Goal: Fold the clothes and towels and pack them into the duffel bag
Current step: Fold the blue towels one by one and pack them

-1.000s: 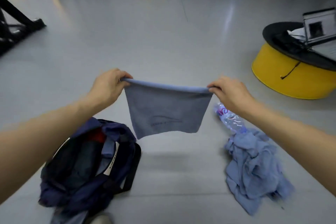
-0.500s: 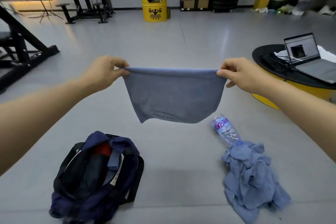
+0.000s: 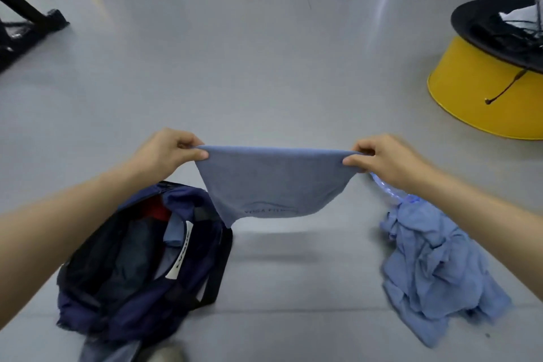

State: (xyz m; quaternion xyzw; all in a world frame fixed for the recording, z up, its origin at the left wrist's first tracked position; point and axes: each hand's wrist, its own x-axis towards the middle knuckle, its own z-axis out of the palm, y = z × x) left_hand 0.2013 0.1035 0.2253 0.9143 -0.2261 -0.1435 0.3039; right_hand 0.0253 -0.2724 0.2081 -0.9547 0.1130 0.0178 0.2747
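The person's left hand [image 3: 164,153] and right hand [image 3: 382,159] are holding a soft grey-blue terry towel [image 3: 273,182] stretched in the air between them. To do this fold well, I'd say they are needing to hold the top edge taut and level, bring the 2 corners squarely together so the hanging sides are lining up, and only then lower it. Each hand is pinching 1 top corner, thumb pressing against curled fingers, clamped tight on the cloth with nothing else in its grasp. The towel is hanging clear of the floor and looks already doubled along its rounded top. Its lower edge is sagging in a curve, with a faint printed logo near the bottom. Below the left hand, a navy fabric duffel bag [image 3: 97,311] is lying open on the pale grey floor [image 3: 264,53], with dark, red and blue items showing inside. Below the right forearm, a crumpled heap of light-blue clothing [image 3: 435,267] is waiting unfolded. A clear plastic bottle [image 3: 385,188] is lying at its far end, partly hidden behind the wrist. Farther off, a round yellow stand with a black top [image 3: 482,97] is sitting well apart.
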